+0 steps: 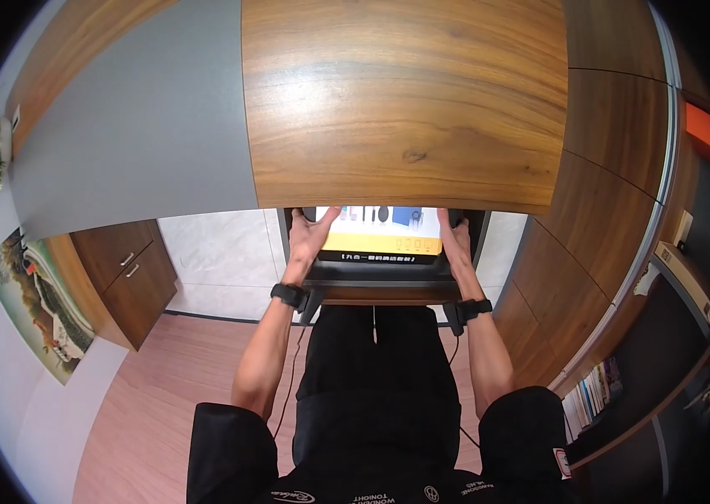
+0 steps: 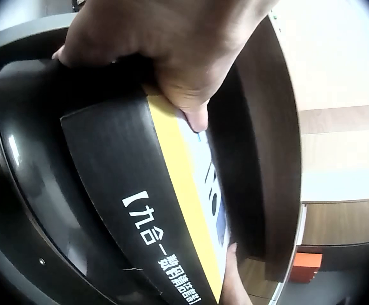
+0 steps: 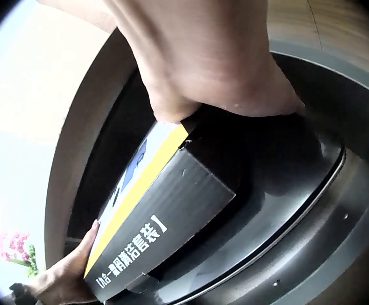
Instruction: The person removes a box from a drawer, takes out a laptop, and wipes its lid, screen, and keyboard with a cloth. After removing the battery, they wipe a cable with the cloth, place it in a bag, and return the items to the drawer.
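Note:
Between my two hands is a flat cleaning kit box (image 1: 380, 245), with a white and yellow top and black sides lettered in white Chinese characters. My left hand (image 1: 313, 235) grips its left end, thumb over the top face in the left wrist view. The right hand (image 1: 456, 238) holds the opposite end, its fingers largely hidden in the right wrist view. The box lies inside a pulled-out drawer (image 1: 389, 296) under the desktop, tilted in both wrist views. Beneath it shows a glossy black rounded object (image 2: 35, 159). The box's far edge is hidden by the desktop in the head view.
A wooden desktop (image 1: 405, 109) overhangs the drawer, with a grey panel (image 1: 145, 118) to its left. Wooden cabinets (image 1: 599, 210) rise on the right, beside shelves with books (image 1: 592, 395). A low cabinet (image 1: 124, 269) stands at left. Cables hang beside both forearms.

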The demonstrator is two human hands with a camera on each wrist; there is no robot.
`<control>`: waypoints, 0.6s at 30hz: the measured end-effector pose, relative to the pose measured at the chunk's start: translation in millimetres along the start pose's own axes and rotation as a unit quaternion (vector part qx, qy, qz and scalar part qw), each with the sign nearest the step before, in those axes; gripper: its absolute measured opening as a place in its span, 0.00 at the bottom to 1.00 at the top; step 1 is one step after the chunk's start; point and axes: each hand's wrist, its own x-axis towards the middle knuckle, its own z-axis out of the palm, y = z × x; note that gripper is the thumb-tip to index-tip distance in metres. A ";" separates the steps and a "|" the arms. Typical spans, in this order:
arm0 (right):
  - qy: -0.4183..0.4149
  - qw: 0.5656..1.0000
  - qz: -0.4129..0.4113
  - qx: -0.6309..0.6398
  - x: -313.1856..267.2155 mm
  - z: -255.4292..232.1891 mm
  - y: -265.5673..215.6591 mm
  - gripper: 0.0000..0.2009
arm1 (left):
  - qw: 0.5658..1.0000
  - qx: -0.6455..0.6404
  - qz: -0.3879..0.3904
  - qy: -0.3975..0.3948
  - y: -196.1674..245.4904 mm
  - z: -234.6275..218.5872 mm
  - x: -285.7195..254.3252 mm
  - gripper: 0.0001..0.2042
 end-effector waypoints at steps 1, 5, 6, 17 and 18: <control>-0.009 1.000 0.011 0.000 -9.2 -5.6 -5.3 0.67 | 0.999 0.033 -0.027 0.003 1.9 -3.9 -4.7 0.62; -0.033 0.999 0.016 -0.001 -41.1 -24.3 -15.7 0.67 | 0.994 0.073 -0.077 -0.025 26.6 -21.2 -38.6 0.69; -0.036 0.999 0.009 -0.002 -47.6 -28.7 -11.0 0.66 | 0.994 0.076 -0.077 -0.030 23.0 -23.4 -44.0 0.70; -0.048 0.999 -0.012 -0.002 -129.4 -65.4 0.1 0.60 | 0.996 -0.004 -0.084 -0.005 10.6 -39.1 -157.0 0.51; -0.049 0.999 -0.015 -0.010 -137.1 -65.6 4.5 0.59 | 0.994 -0.093 -0.045 -0.016 -7.9 -36.7 -163.0 0.46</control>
